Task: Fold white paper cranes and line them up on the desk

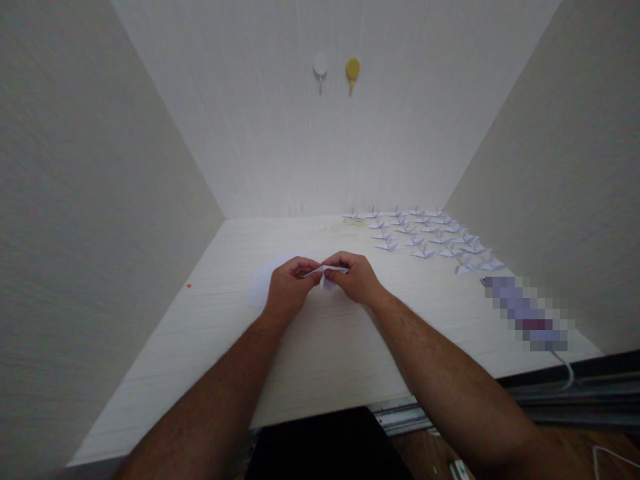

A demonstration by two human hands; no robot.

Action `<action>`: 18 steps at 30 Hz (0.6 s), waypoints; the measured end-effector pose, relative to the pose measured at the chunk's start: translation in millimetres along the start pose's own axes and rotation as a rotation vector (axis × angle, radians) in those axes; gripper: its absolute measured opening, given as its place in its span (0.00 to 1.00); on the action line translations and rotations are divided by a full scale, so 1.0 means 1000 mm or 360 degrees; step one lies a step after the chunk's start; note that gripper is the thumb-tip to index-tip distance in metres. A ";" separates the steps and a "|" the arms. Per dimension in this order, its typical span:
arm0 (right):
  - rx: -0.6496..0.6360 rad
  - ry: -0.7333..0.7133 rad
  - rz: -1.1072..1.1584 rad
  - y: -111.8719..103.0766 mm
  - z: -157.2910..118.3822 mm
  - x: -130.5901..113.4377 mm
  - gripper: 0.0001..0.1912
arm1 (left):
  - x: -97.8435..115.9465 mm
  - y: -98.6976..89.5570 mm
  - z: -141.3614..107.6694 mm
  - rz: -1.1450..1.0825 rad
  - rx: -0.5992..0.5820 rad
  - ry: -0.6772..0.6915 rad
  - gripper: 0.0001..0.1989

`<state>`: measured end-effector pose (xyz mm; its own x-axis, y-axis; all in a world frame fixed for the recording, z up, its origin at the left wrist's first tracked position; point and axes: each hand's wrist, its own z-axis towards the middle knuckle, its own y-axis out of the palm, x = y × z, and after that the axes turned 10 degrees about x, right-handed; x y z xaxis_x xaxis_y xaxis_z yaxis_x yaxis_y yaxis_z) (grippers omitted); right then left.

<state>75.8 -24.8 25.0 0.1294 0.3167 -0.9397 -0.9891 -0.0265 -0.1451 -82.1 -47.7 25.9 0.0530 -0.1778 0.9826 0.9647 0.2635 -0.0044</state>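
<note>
Above the middle of the pale tabletop (320,360), both hands meet over a small piece of folded white paper (325,277). My left hand (291,283) is closed, thumb and fingers pinching the paper's left side. On the opposite side my right hand (354,277) grips it in the same way. The paper spreads thin points out to both sides and one part hangs down between the thumbs; its finer folds are too small to make out. Behind my left hand, a white paper stack or sheet (259,283) lies partly hidden.
Several folded white paper cranes (423,250) stand in rows at the back right. Closer on the right lies a blurred-out device (525,313) with a white cable (567,370). Walls enclose three sides; a white hook (320,67) and a yellow hook (353,69) hang on the back one.
</note>
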 end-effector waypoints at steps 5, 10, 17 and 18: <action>0.0044 -0.0021 -0.0066 0.000 -0.001 -0.003 0.06 | 0.000 0.001 -0.001 -0.0043 -0.0006 -0.0027 0.11; 0.0123 0.0011 -0.0099 -0.001 0.001 -0.001 0.06 | 0.000 0.001 -0.001 -0.0303 -0.0114 -0.0165 0.11; 0.0235 0.0021 -0.0238 0.003 0.000 0.007 0.04 | 0.007 0.003 -0.005 -0.0017 -0.0052 -0.0109 0.18; 0.0263 0.0023 -0.0262 0.004 -0.001 0.008 0.04 | 0.008 0.003 -0.006 0.0083 -0.0008 -0.0077 0.18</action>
